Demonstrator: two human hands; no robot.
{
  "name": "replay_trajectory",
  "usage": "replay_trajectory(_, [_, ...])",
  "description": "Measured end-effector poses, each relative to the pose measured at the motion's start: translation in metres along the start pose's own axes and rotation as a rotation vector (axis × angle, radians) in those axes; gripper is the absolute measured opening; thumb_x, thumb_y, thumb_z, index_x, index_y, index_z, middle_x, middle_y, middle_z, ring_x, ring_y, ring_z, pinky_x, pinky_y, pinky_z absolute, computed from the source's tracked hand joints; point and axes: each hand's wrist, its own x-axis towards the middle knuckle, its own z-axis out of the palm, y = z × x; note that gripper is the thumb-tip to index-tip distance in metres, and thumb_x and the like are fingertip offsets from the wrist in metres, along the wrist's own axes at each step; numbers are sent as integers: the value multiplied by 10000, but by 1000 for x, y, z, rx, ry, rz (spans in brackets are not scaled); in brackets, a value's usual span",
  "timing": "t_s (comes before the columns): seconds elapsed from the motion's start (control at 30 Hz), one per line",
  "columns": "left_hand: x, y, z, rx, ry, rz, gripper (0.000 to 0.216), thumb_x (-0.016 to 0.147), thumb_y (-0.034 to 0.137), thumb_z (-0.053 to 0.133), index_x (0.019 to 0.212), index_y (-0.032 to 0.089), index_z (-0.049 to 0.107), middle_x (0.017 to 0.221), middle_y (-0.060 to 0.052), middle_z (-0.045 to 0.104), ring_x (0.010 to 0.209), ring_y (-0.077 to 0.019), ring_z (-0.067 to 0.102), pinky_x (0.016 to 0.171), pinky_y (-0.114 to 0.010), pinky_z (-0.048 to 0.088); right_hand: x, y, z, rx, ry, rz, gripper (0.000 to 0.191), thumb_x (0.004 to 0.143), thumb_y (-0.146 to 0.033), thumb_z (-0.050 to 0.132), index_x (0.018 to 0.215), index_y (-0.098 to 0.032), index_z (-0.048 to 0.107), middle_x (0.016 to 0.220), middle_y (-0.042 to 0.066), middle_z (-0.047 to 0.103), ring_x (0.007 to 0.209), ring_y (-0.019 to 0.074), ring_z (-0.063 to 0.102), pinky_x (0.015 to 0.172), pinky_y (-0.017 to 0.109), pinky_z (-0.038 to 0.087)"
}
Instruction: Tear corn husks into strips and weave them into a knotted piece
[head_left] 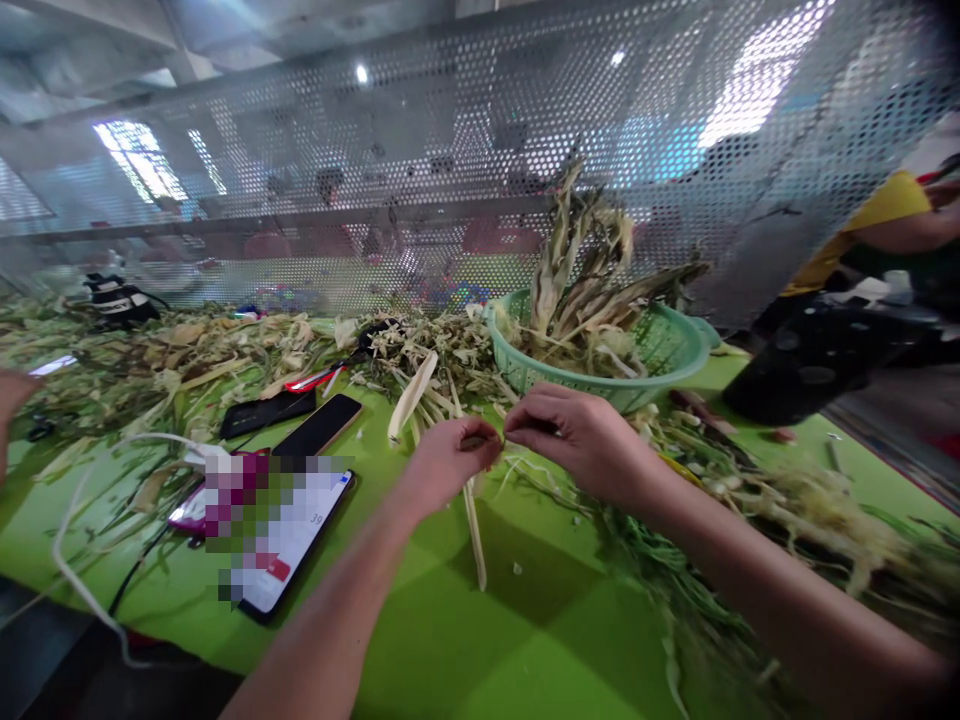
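My left hand point(459, 455) and my right hand point(559, 430) meet over the green tabletop point(450, 640), fingertips pinched close together. What they pinch is too small to make out. Below my left hand a pale strip of dried husk point(474, 535) hangs or lies toward me; I cannot tell whether the hand grips it. A wider cream husk piece point(412, 397) lies just beyond my left hand. Thin pale strands point(536, 478) lie under my right hand. Behind the hands stands a green plastic basket point(600, 385) holding long dried husks point(559, 270).
A lit phone point(300, 550), a dark phone point(319, 425) and a white cable point(67, 530) lie at left. Husk scraps point(187, 345) cover the back. Fibre bundles point(802, 520) and a black container point(802, 365) are at right. A perforated metal screen point(450, 150) rises behind; a person's yellow sleeve point(889, 210) shows.
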Motion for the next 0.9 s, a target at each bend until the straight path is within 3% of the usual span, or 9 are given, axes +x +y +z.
replay_trajectory(0.1, [-3, 3, -1, -135, -142, 22, 179, 757, 315, 701, 829, 154, 668, 734, -21, 643, 703, -135, 581, 707, -255, 435, 3, 14, 5, 200, 29, 83, 122, 810, -312, 649, 772, -203, 689, 768, 23, 638, 724, 165, 579, 669, 277, 423])
replay_trajectory(0.17, [-3, 3, -3, -237, -174, 47, 191, 763, 320, 710, 840, 150, 671, 758, -26, 647, 723, -128, 591, 741, -256, 450, 4, 22, 8, 359, 27, 179, 166, 782, -361, 677, 765, -196, 673, 723, 9, 625, 681, 153, 553, 633, 272, 417])
replay_trajectory(0.33, [0, 2, -5, -513, -35, 6, 228, 732, 325, 753, 854, 158, 657, 761, -24, 665, 689, -118, 623, 709, -252, 477, 4, 28, 16, 521, -3, 273, 216, 790, -406, 671, 788, -191, 657, 686, -10, 606, 607, 128, 513, 581, 259, 406])
replay_trajectory(0.47, [4, -3, -3, -607, 108, -26, 270, 690, 328, 786, 813, 151, 624, 733, -9, 656, 657, -106, 618, 693, -243, 489, -1, 17, 22, 252, 101, 117, 164, 853, -348, 625, 809, -199, 679, 775, 25, 653, 734, 167, 590, 682, 276, 449])
replay_trajectory(0.6, [8, -8, -3, -458, 200, 33, 262, 731, 354, 741, 830, 141, 624, 726, -12, 650, 666, -108, 607, 710, -253, 488, -8, 5, 25, -121, 130, -80, 187, 921, -232, 520, 926, -200, 704, 877, 61, 670, 779, 166, 624, 718, 265, 459])
replay_trajectory(0.7, [8, -7, -4, -247, 210, 82, 224, 782, 352, 678, 835, 142, 623, 705, -13, 639, 652, -114, 583, 682, -254, 471, -10, 0, 26, -299, 124, -187, 221, 939, -207, 481, 942, -191, 701, 844, 73, 670, 771, 165, 629, 718, 256, 463])
replay_trajectory(0.9, [-2, 1, 0, 347, 208, 240, 117, 837, 238, 571, 874, 172, 661, 841, -36, 671, 740, -147, 582, 703, -272, 441, -7, 0, 20, -338, 73, -279, 231, 944, -196, 463, 906, -167, 690, 809, 84, 666, 751, 173, 617, 707, 274, 468])
